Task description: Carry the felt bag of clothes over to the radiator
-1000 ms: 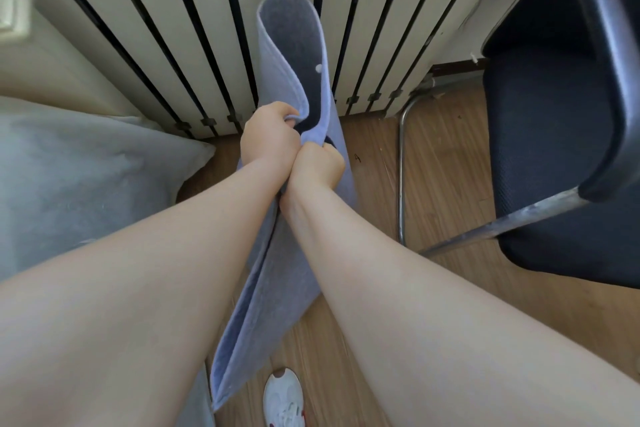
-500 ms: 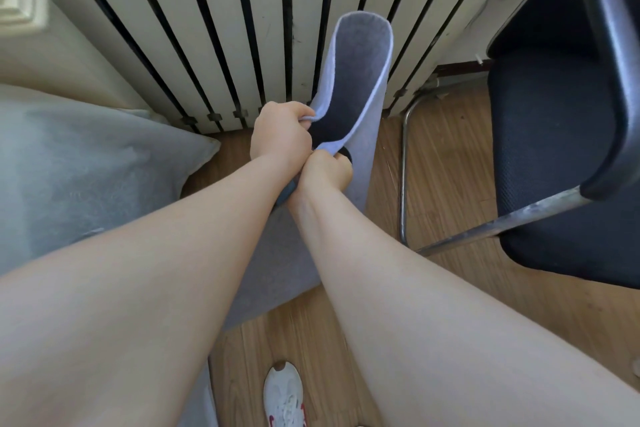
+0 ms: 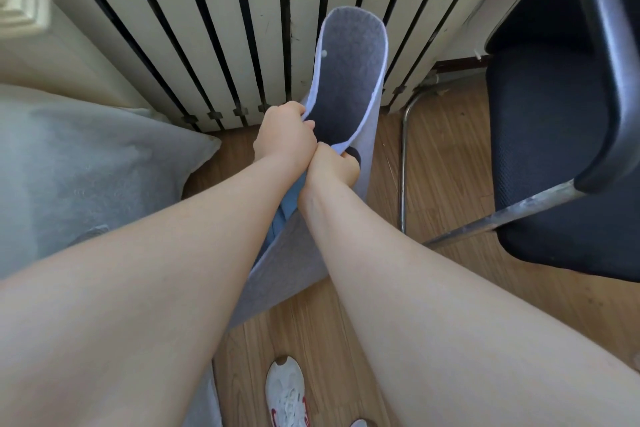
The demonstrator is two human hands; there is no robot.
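A grey felt bag (image 3: 349,80) hangs in front of me, its far end curling up against the white ribbed radiator (image 3: 214,28). My left hand (image 3: 284,139) grips the bag's upper edge on the left side. My right hand (image 3: 334,166) is closed on the bag's rim right beside it, the two hands touching. A strip of blue cloth (image 3: 282,218) shows inside the bag between my forearms. The bag's lower part (image 3: 277,274) slopes down toward me over the wooden floor; my arms hide most of it.
A dark mesh chair (image 3: 554,149) with a metal tube frame (image 3: 401,166) stands close on the right. A pale grey cushion or bedding (image 3: 86,166) fills the left. My white shoe (image 3: 285,392) is on the wooden floor (image 3: 450,166) below.
The bag's upright far end swung from left of centre to the right and dropped a little along the radiator. Both hands kept their hold and shifted slightly right.
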